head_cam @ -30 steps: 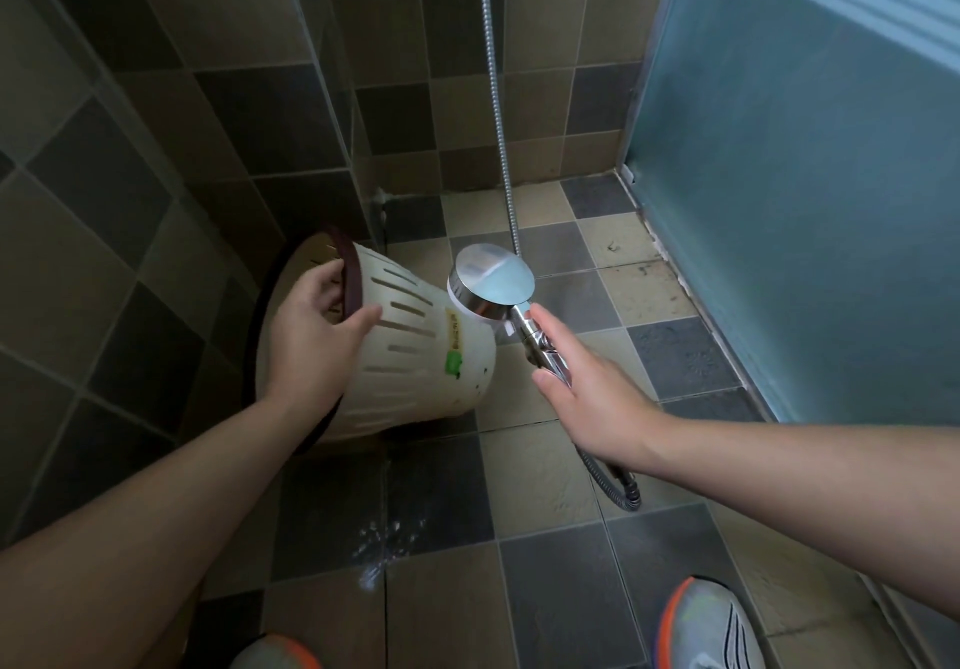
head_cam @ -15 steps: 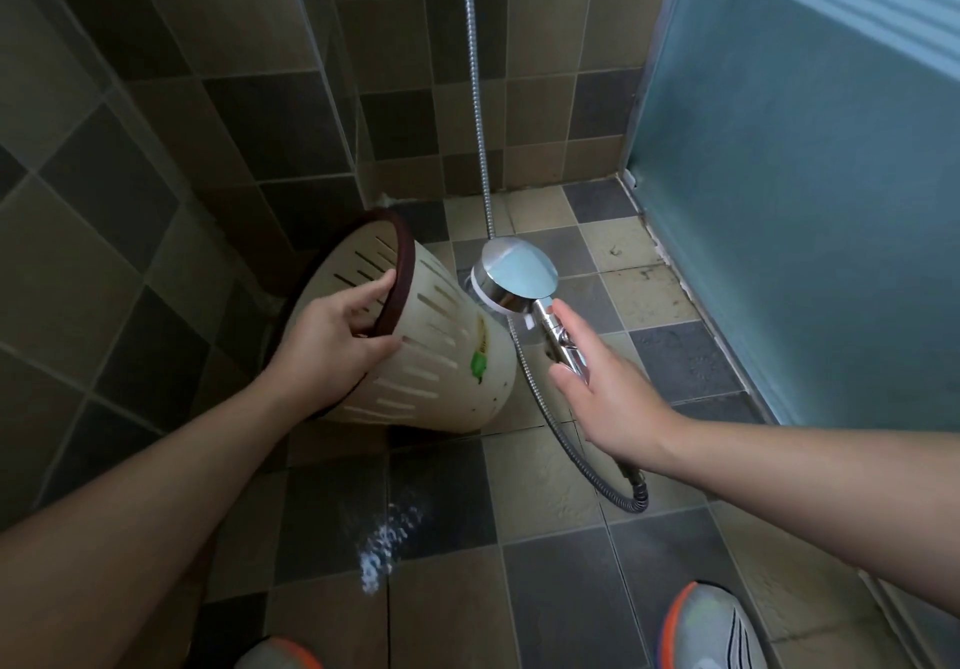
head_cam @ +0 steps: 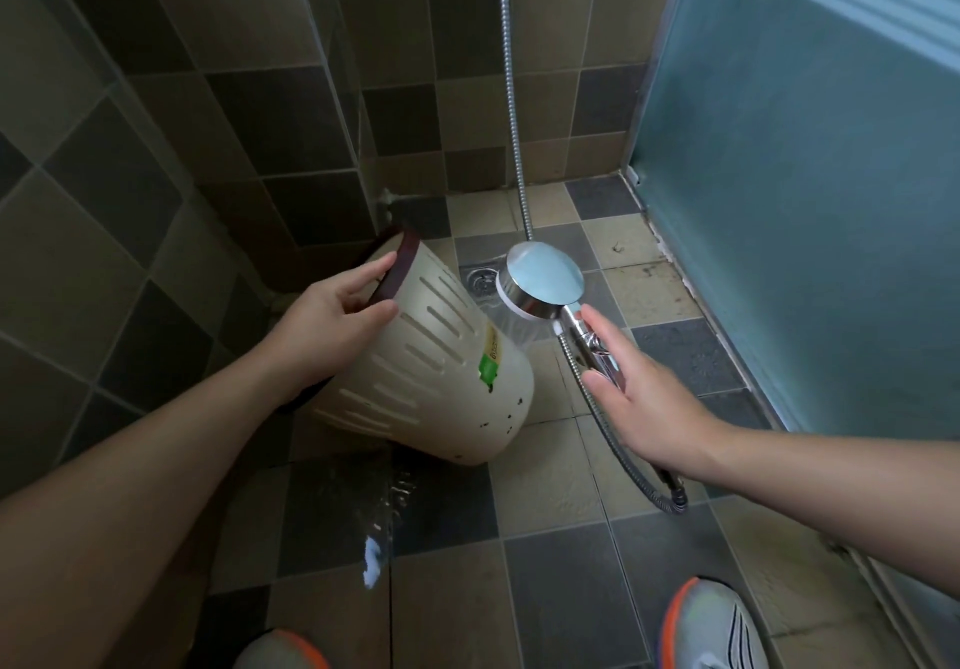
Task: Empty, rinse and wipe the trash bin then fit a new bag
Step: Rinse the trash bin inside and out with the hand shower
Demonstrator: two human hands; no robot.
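Left hand point(head_cam: 332, 315) grips the trash bin point(head_cam: 431, 372) at its dark brown rim point(head_cam: 397, 268): thumb laid on the outer wall, fingers hooked over the rim toward the inside. Bin is cream plastic with rows of slots in the wall, held off the floor and tilted, mouth up and to the left toward the wall, base down and to the right. A green and yellow label point(head_cam: 488, 364) sits on the side near the base; small dark specks dot the lower edge. Right hand point(head_cam: 639, 398) holds the handle of the shower head point(head_cam: 543, 278), palm wrapped underneath, index finger stretched along the chrome stem. The round head faces down, just beside the bin's upper wall; a faint spray shows below it, falling between head and bin. Metal hose point(head_cam: 608, 424) loops down from the handle, under the right wrist, and a second run rises straight up the back wall. Floor drain point(head_cam: 480, 281) lies just behind the head. Floor tiles point(head_cam: 550, 486) are mixed tan and grey; a wet streak with white foam point(head_cam: 371, 562) runs below the bin's base. Frosted glass door point(head_cam: 805, 174) stands to the right, tiled walls to the left and rear. Two shoes with orange trim at bottom edge: right shoe point(head_cam: 711, 627), left shoe point(head_cam: 280, 650).
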